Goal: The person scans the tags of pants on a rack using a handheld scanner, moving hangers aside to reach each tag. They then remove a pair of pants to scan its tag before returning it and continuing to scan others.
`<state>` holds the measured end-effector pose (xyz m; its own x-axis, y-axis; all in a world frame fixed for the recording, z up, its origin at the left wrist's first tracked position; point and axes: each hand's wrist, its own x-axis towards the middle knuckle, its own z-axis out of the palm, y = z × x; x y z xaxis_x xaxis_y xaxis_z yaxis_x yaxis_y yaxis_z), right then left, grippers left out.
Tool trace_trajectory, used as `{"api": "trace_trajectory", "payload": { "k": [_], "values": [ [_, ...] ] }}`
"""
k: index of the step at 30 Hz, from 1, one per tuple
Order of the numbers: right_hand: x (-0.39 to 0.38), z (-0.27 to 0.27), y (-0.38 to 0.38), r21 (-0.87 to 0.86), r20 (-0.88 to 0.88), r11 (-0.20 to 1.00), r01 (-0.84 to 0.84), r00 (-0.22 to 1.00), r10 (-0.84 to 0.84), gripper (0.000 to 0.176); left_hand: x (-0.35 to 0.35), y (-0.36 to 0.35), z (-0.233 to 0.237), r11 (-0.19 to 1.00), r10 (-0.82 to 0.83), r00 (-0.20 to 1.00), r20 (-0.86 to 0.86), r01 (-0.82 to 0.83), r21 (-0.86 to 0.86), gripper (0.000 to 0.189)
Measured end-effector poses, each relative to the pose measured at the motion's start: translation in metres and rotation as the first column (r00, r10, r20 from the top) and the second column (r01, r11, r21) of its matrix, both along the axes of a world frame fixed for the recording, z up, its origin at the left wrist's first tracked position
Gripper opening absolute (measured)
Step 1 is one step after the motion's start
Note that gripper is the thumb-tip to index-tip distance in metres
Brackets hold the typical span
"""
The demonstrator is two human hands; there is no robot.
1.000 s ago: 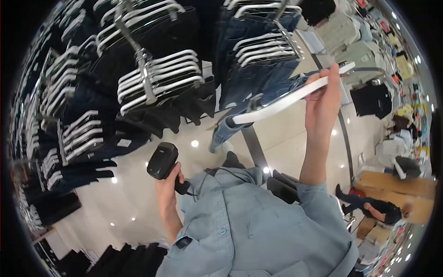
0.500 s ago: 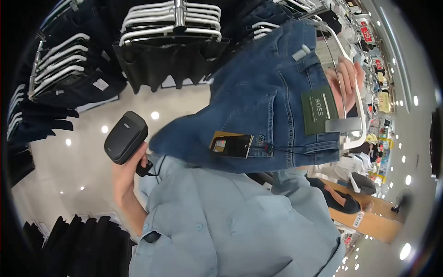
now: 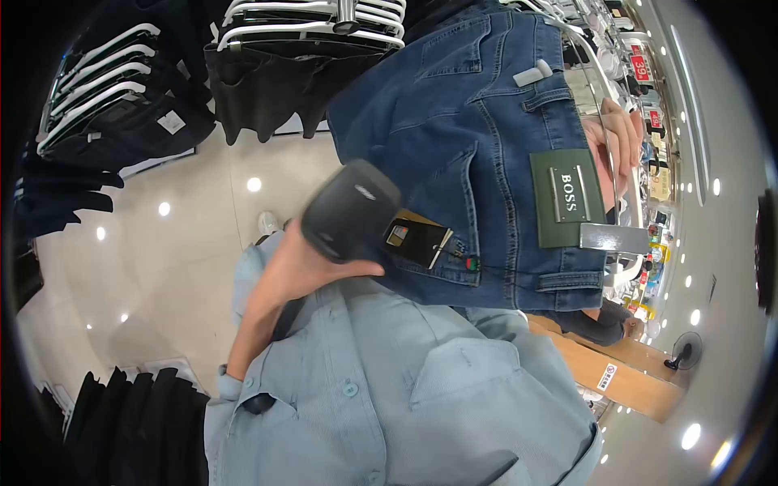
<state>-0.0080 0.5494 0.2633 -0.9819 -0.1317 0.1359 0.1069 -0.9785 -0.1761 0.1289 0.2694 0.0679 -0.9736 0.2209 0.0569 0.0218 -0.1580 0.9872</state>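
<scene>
My left hand (image 3: pixel 301 263) holds a black handheld device (image 3: pixel 352 206), its thumb stretched along the lower edge. The device is in front of the blue jeans (image 3: pixel 438 121), close to the dark hang tag (image 3: pixel 416 240) on the back pocket. My right hand (image 3: pixel 614 139) is closed around the white clip hanger (image 3: pixel 596 69) at the waistband, partly hidden behind it. A metal clip (image 3: pixel 613 238) grips the waistband beside a green BOSS patch (image 3: pixel 567 197). A small white tag (image 3: pixel 532 74) sits on the upper waistband.
Dark trousers (image 3: pixel 267 89) hang on white hangers at the top, with more garments (image 3: pixel 162 117) at the left. Black garments (image 3: pixel 134 421) are at the lower left. A person (image 3: pixel 596 326) is near a wooden counter (image 3: pixel 592 364) at the right; a fan (image 3: pixel 687 351) stands beyond.
My left hand has brought the device rightward from the left, up to the hang tag. The jeans appear larger and nearer, and the hanging trousers have shifted upward in view.
</scene>
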Motion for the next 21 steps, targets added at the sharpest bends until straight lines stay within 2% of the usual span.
{"api": "trace_trajectory", "payload": {
  "k": [1,3,4,5,7,8,10,11,13,14,15,16,17,19,21],
  "values": [
    [0.001,0.0,0.0,0.003,-0.002,1.0,0.004,1.0,-0.004,0.03,-0.003,0.01,-0.007,1.0,-0.004,1.0,-0.002,0.004,0.003,0.067],
    [0.003,0.002,0.0,0.048,0.002,0.999,-0.008,1.0,0.008,0.027,-0.01,0.026,-0.015,0.98,-0.198,0.98,-0.005,0.198,-0.002,0.076],
    [0.005,0.002,-0.001,0.034,0.007,0.999,-0.006,1.0,0.006,0.028,-0.014,0.027,-0.01,0.957,-0.283,0.959,0.007,0.283,-0.063,0.075],
    [0.006,0.003,-0.004,0.034,0.009,0.999,-0.003,1.0,0.003,0.028,-0.017,0.026,-0.012,0.956,-0.286,0.958,0.009,0.286,-0.063,0.075],
    [0.009,0.004,-0.007,-0.001,0.034,0.997,0.083,0.996,-0.083,0.029,-0.02,0.023,-0.018,0.962,-0.261,0.965,-0.026,0.258,-0.084,0.063],
    [0.01,0.0,0.005,0.032,-0.021,0.999,-0.005,1.0,0.006,0.03,-0.023,0.021,-0.021,0.96,-0.269,0.963,-0.024,0.266,-0.087,0.063],
    [0.014,-0.003,0.012,0.058,-0.01,0.998,0.005,1.0,-0.005,0.03,-0.027,0.016,-0.026,0.964,-0.216,0.968,0.124,0.192,0.183,0.042],
    [0.016,-0.004,0.014,0.085,-0.004,0.996,-0.001,1.0,0.001,0.031,-0.031,0.008,-0.025,0.965,-0.219,0.968,0.126,0.195,0.177,0.042],
    [0.022,-0.01,0.02,0.108,0.017,0.994,0.012,1.0,-0.014,0.033,-0.04,-0.011,-0.017,0.937,-0.319,0.844,0.431,0.213,0.276,0.028],
    [0.023,-0.015,0.032,0.206,0.004,0.978,-0.015,1.0,0.015,0.034,-0.042,-0.012,-0.021,0.923,-0.298,0.847,0.439,0.138,0.36,0.026],
    [0.023,-0.016,0.038,0.303,-0.01,0.952,-0.04,0.999,0.045,0.035,-0.044,-0.014,-0.019,0.928,-0.284,0.853,0.438,0.129,0.35,0.026],
    [0.024,-0.016,0.045,0.328,0.009,0.943,-0.055,0.998,0.055,0.036,-0.046,-0.014,-0.017,0.92,-0.274,0.841,0.466,0.089,0.382,0.027],
    [0.022,-0.019,0.049,0.322,0.004,0.945,-0.062,0.998,0.064,0.036,-0.051,-0.015,-0.015,0.909,-0.269,0.828,0.492,0.048,0.415,0.027],
    [0.021,-0.024,0.057,0.292,0.067,0.956,0.004,0.997,-0.025,0.035,-0.054,-0.01,-0.011,0.918,-0.244,0.841,0.482,0.04,0.394,0.025],
    [0.018,-0.032,0.064,0.287,0.079,0.958,0.002,0.997,-0.026,0.034,-0.054,-0.006,-0.011,0.927,-0.216,0.846,0.488,0.021,0.375,0.023]
  ]
}}
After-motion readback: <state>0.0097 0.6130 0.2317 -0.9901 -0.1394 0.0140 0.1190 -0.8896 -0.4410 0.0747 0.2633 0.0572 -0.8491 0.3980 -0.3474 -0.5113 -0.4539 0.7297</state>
